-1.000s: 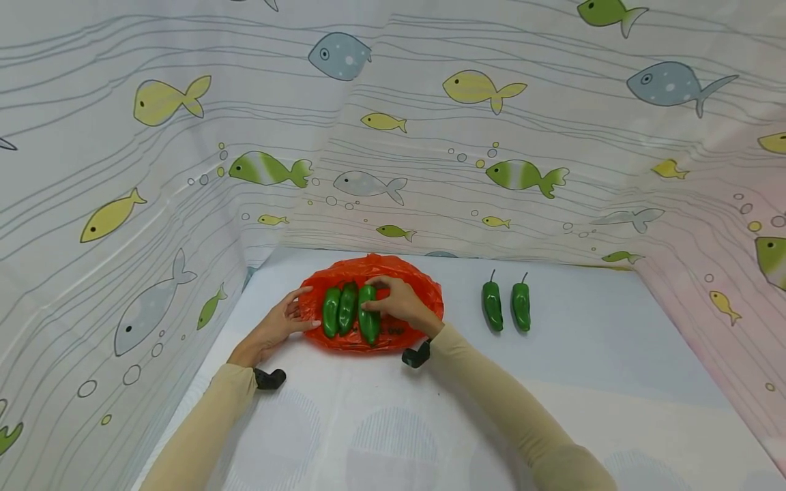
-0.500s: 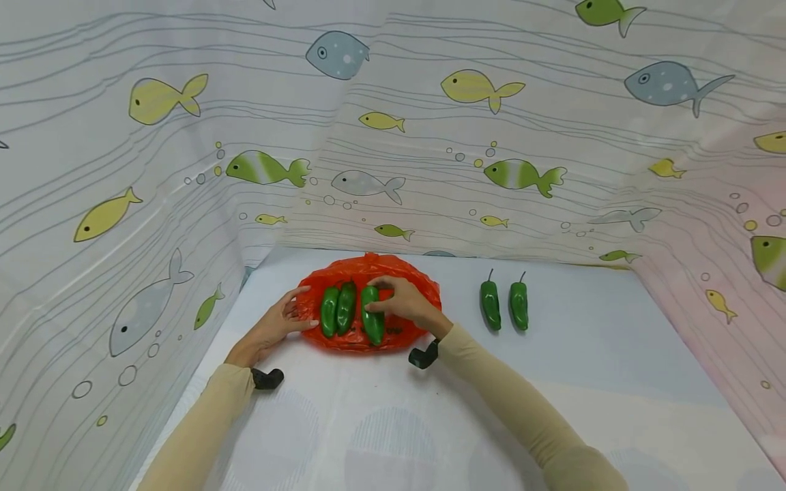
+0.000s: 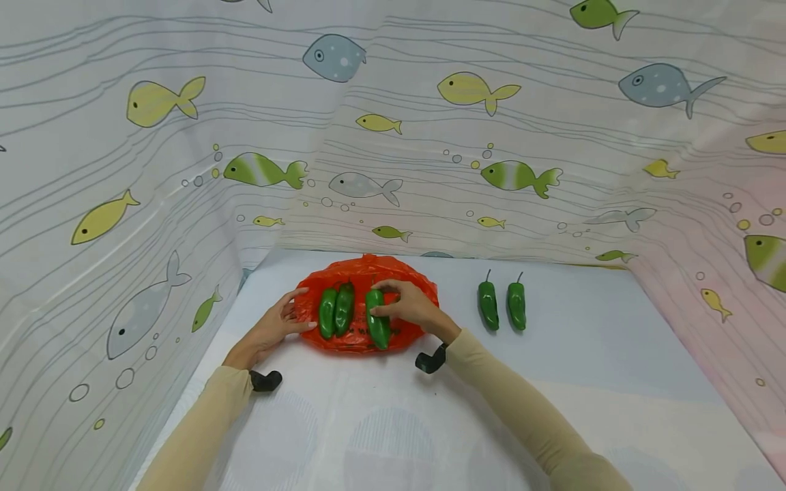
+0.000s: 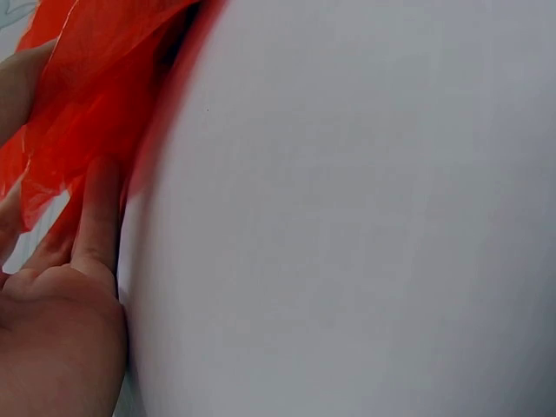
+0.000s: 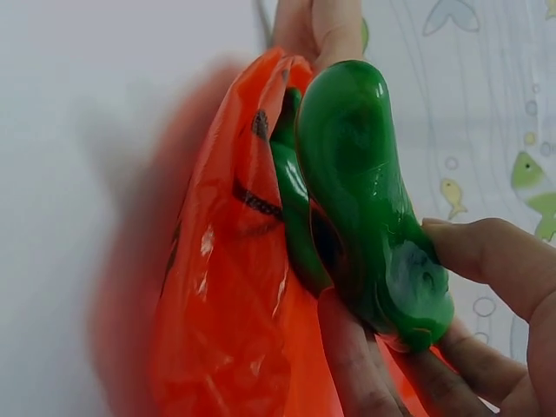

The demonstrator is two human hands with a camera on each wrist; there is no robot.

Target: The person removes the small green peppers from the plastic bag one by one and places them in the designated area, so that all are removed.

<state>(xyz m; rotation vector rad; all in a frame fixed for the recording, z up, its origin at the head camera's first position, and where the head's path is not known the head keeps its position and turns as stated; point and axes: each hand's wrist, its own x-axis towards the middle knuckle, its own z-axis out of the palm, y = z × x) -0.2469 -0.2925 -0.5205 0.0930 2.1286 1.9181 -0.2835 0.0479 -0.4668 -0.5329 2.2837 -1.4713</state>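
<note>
My right hand (image 3: pixel 410 305) pinches a green chili pepper (image 3: pixel 378 329) between thumb and fingers, over the right part of a red plastic bag (image 3: pixel 368 263). The right wrist view shows this pepper (image 5: pixel 347 148) tilted in the fingers, close to the bag's wall (image 5: pixel 226 321). Left of it, two more green chili peppers (image 3: pixel 328 314) lie side by side on the bag. At the bag's left edge, my left hand (image 3: pixel 272 329) has its fingers spread. In the left wrist view, fairly straight fingers (image 4: pixel 100 208) rest against the red plastic (image 4: pixel 104 95).
Two further green chili peppers (image 3: pixel 488 305) lie on the white table (image 3: pixel 589 327) to the right of the bag, stems pointing away. A fish-patterned curtain (image 3: pixel 295 129) rises behind and along both sides of the table.
My right hand has shifted slightly right with the pepper, widening the gap to the two peppers on the bag. The left hand stays at the bag's left edge.
</note>
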